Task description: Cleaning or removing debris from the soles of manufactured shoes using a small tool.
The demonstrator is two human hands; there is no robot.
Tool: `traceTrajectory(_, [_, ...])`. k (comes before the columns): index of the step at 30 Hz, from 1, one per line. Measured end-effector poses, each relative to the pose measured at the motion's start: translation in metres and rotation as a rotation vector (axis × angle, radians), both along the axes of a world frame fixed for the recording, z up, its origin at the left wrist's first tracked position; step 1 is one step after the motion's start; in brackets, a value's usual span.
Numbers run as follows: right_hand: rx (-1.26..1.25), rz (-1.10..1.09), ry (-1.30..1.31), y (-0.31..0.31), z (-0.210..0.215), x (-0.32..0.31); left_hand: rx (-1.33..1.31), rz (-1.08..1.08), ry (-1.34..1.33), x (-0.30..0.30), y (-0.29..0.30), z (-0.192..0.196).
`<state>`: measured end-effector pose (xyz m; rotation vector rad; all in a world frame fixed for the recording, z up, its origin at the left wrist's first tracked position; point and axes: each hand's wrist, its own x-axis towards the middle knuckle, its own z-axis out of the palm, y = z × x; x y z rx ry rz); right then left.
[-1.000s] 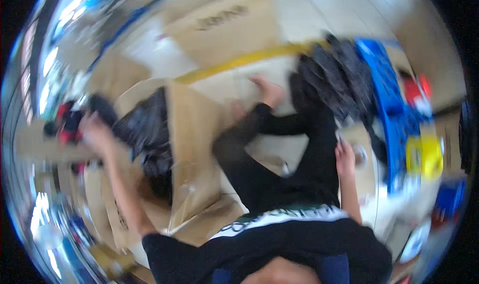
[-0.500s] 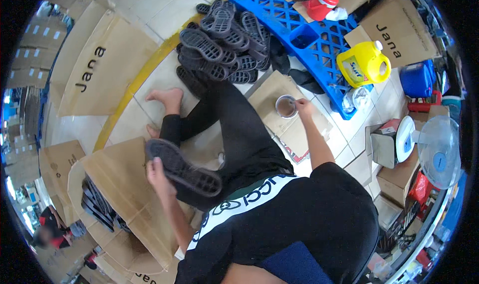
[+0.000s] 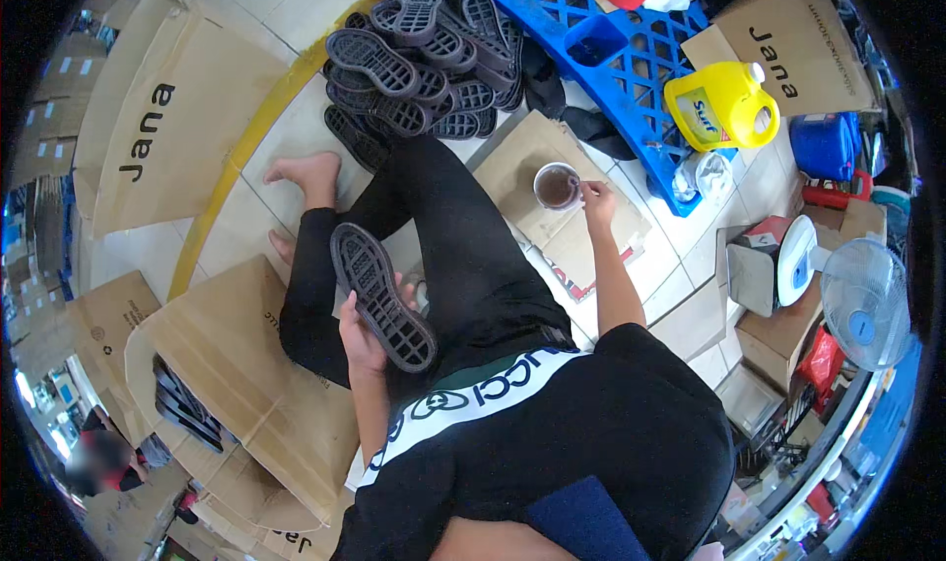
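sole point(image 3: 384, 300) in left hand point(image 3: 363, 344), over lap point(image 3: 512, 310) | cup point(image 3: 558, 186) on cardboard sheet point(image 3: 512, 169) right of lap, right hand point(image 3: 597, 204) at cup's right | sole pile point(image 3: 414, 64) beyond right knee point(image 3: 424, 159) | pallet point(image 3: 601, 39) right of pile | jug point(image 3: 719, 108) at pallet's right edge | carton point(image 3: 241, 349) left of lap, soles point(image 3: 187, 408) inside | fan point(image 3: 864, 305) far right

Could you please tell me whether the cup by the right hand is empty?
Not empty: the cup has brown contents showing inside its pale rim, beside the right hand. Exactly how full, I cannot tell.
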<state>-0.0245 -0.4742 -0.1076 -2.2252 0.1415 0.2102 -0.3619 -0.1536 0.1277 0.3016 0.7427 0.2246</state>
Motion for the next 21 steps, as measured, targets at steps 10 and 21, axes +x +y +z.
traceTrajectory(10, [0.435, -0.342, 0.078, -0.026, 0.049, -0.026, -0.169, -0.427, -0.079, 0.049, 0.034, 0.007])
traceTrajectory(21, [0.817, -0.475, 0.131, 0.013, -0.003, -0.031, 0.158, -0.107, -0.173, -0.052, 0.049, 0.022])
